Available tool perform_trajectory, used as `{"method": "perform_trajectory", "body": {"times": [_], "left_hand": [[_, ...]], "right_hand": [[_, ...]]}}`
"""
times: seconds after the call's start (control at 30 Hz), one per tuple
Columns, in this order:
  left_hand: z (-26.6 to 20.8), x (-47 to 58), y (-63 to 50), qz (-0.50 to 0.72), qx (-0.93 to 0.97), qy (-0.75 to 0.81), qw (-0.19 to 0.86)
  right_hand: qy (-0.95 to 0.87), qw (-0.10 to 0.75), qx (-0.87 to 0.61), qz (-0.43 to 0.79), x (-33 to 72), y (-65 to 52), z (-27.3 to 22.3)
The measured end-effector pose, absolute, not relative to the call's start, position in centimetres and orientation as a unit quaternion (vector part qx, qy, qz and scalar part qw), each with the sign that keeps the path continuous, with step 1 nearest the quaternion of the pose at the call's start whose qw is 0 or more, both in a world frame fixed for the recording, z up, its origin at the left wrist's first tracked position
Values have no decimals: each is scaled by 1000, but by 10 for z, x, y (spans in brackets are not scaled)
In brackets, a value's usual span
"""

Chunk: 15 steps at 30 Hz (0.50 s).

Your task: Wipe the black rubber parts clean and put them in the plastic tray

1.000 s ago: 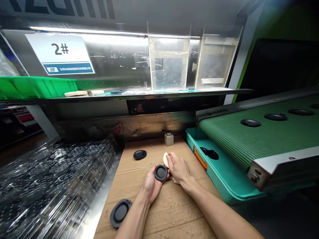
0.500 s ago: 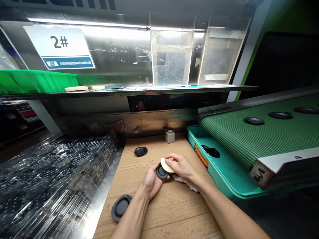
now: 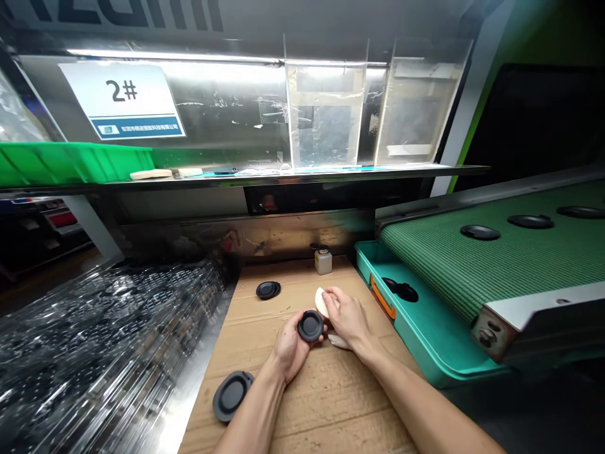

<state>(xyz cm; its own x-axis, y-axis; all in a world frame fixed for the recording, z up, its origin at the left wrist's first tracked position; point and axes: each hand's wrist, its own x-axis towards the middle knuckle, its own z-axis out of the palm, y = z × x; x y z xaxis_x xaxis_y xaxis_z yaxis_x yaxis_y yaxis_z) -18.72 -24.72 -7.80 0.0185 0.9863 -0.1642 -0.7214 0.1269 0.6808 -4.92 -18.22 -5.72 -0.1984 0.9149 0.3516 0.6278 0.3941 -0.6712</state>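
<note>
My left hand (image 3: 290, 345) is closed around the edge of a round black plastic lid (image 3: 311, 326), its recessed face turned up toward me. Just right of the lid, my right hand (image 3: 348, 318) pinches a cream-coloured sponge pad (image 3: 322, 302), tilted up and apart from the lid's middle. Under the right hand lies a crumpled white cloth (image 3: 338, 341), partly hidden. A larger black oval part (image 3: 232, 396) rests on the cardboard (image 3: 340, 403) beside my left forearm. Farther back sits a small stack of black lids (image 3: 268, 290).
A small bottle (image 3: 323, 260) stands at the cardboard's back edge. To the right, a teal bin (image 3: 425, 350) holds black parts under a green conveyor belt (image 3: 439, 265) carrying black lids (image 3: 479, 232). Clear plastic trays (image 3: 108, 353) are piled at left. A metal shelf (image 3: 265, 179) crosses above, with a green crate (image 3: 75, 162).
My right hand has lifted the sponge pad off the lid, turning it more upright. The lid's face now shows fully. The camera view has shifted slightly.
</note>
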Motion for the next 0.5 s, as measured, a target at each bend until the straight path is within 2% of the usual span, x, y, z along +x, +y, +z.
{"method": "perform_trajectory", "body": {"times": [0.13,0.23,0.37,0.5], "left_hand": [[-78,-189,-246,666,181,284,666],[-78,-191,-245,677,154,284,661],[-78,-192,-246,674,133,283,670],[-78,-190,-245,671,146,280,671]], "right_hand": [[-741,378,-508,223,-59,-194,-60],[-785,308,-488,226,-73,-215,-62],[-826,207,-500,160,-82,-229,-57],[-793,181,-571,113,-78,-218,-50]]}}
